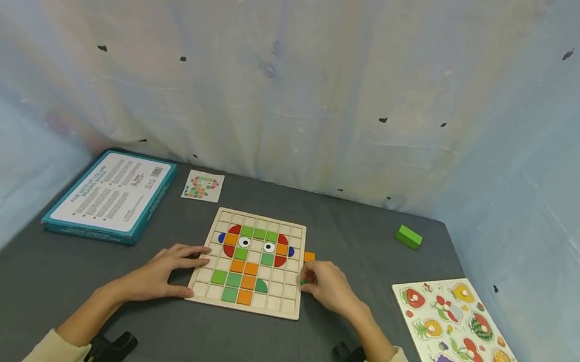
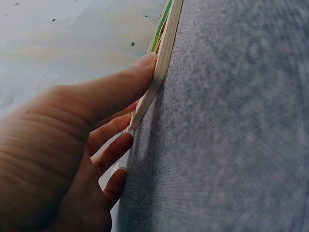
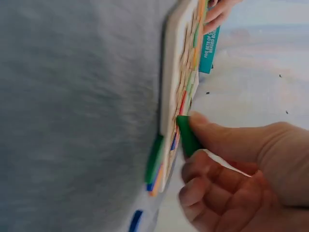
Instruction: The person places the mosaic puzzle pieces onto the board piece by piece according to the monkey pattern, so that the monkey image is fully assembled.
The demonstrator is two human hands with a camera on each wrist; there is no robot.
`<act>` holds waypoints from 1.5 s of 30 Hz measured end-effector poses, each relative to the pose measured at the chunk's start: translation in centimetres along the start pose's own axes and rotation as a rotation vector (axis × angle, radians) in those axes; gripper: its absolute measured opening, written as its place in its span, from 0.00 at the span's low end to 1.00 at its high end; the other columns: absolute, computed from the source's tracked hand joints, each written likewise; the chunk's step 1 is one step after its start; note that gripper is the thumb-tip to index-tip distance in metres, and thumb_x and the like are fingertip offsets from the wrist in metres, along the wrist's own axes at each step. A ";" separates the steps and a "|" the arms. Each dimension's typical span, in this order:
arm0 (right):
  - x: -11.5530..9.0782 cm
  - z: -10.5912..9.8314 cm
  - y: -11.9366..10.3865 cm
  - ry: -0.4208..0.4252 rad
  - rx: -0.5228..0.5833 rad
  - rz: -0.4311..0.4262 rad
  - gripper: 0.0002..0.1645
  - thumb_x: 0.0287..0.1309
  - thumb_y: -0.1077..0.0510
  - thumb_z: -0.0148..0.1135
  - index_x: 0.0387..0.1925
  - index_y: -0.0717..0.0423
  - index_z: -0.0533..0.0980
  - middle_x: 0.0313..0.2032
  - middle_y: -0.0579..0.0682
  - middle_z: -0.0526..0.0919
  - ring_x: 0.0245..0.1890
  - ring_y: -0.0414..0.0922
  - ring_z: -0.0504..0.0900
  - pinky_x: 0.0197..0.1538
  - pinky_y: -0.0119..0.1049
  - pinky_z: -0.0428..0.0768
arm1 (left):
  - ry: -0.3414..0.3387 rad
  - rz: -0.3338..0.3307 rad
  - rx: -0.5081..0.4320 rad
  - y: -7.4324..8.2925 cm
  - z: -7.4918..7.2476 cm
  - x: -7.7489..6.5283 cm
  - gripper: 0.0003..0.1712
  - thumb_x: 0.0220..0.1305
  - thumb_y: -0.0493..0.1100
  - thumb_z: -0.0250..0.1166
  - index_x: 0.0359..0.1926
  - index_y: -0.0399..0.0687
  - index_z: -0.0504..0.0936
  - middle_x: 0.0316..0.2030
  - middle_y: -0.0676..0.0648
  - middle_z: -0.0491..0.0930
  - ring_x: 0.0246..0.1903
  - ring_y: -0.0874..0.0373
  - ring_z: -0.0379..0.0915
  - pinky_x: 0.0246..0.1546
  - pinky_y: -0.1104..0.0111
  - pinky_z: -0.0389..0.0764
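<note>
A wooden grid board (image 1: 279, 305) lies on the dark cloth with coloured tiles set in it, including orange, green and red ones and two eye tiles (image 1: 269, 247). My left hand (image 1: 168, 272) rests against the board's left side, its thumb on the near left corner and its fingers extended along the edge. Just off the right edge, my right hand (image 1: 330, 287) pinches a small green piece (image 3: 188, 136) between thumb and fingers. An orange piece (image 1: 309, 257) lies beside the board. The right wrist view shows another green piece (image 3: 154, 158) against that edge.
A picture card (image 1: 203, 186) lies behind the board, with a teal box (image 1: 112, 191) to its left. A green block (image 1: 408, 237) stands at the back right. Nearer on the right lies a fruit puzzle board (image 1: 466, 345). A curtain hangs behind the table.
</note>
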State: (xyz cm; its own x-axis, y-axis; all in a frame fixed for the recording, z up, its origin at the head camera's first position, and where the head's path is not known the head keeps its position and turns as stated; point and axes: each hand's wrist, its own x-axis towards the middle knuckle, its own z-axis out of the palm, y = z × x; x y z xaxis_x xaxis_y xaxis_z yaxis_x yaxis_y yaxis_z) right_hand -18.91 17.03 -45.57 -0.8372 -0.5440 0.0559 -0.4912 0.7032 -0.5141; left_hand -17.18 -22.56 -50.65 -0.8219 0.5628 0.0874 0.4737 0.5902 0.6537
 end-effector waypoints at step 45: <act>6.8 3.9 -7.2 -0.421 -0.531 -0.352 0.31 0.78 0.48 0.39 0.78 0.43 0.54 0.78 0.40 0.47 0.78 0.52 0.35 0.72 0.61 0.45 | 0.026 0.066 -0.008 -0.3 0.2 0.0 0.43 0.57 0.59 0.73 0.69 0.45 0.73 0.72 0.46 0.63 0.68 0.46 0.56 0.56 0.42 0.58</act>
State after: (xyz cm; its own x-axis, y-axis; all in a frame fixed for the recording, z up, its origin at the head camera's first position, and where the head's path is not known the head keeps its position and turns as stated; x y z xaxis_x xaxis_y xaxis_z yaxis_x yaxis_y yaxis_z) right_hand -20.14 6.47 -44.82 -0.5004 -0.8304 -0.2452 -0.8506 0.5243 -0.0397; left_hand -17.25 -22.57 -51.01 -0.7972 0.5848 0.1502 0.5244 0.5474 0.6522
